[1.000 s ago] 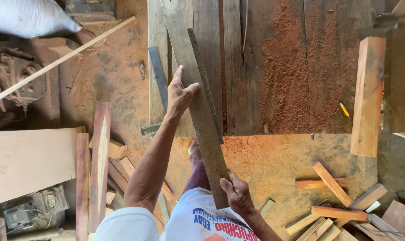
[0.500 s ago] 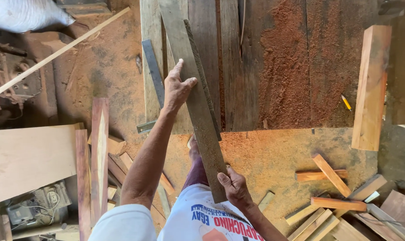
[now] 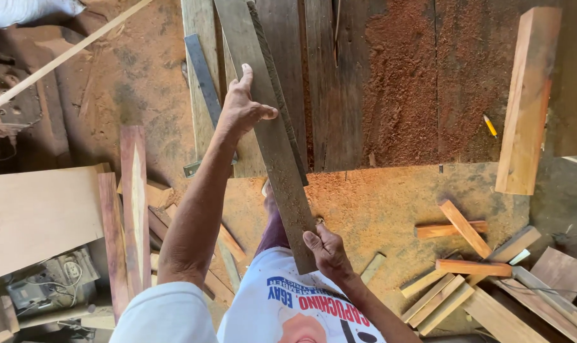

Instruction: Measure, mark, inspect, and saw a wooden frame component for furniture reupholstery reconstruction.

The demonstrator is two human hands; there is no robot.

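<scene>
Grey plank (image 3: 272, 136), one, two hands gripping, left hand (image 3: 243, 109), right hand (image 3: 326, 249)

Pretty clearly a woodworking shop. A rough plank workbench (image 3: 390, 82) is caked in reddish sawdust, with a yellow pencil (image 3: 490, 126) left on it. Offcuts (image 3: 466, 267) are scattered on the dusty floor below the bench, and boards (image 3: 135, 203) are stacked to its left.

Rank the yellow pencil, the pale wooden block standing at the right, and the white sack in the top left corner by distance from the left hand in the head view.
From the left hand:
1. White sack, upper left corner.
2. Yellow pencil, right, on the sawdust-covered bench.
3. Pale wooden block, far right, beyond the pencil.
</scene>
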